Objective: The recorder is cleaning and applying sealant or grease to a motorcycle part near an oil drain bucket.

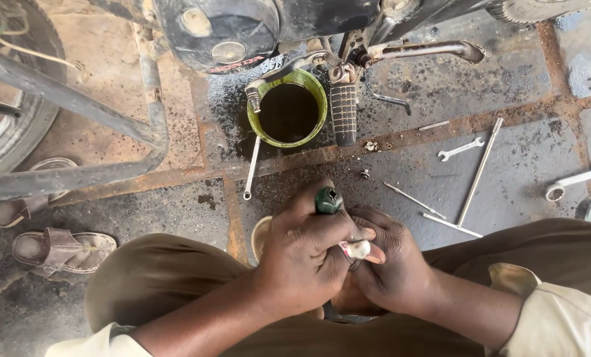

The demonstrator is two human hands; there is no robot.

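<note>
Both hands meet low in the middle of the head view, between my knees. My left hand (305, 254) is wrapped around a tool with a dark green handle (328, 199), whose butt end pokes up above my fist. My right hand (391, 264) is closed around a small part that is mostly hidden; a short silvery metal piece (357, 249) shows between the two hands. What the tool's tip touches is hidden by my fingers.
A green bowl of dark oil (287, 109) stands under a motorcycle engine (223, 30) beside a ribbed footpeg (344, 112). Spanners (461, 149), thin rods (479, 172) and a long wrench (251, 168) lie on the oily paving. Sandals (61, 250) lie at left.
</note>
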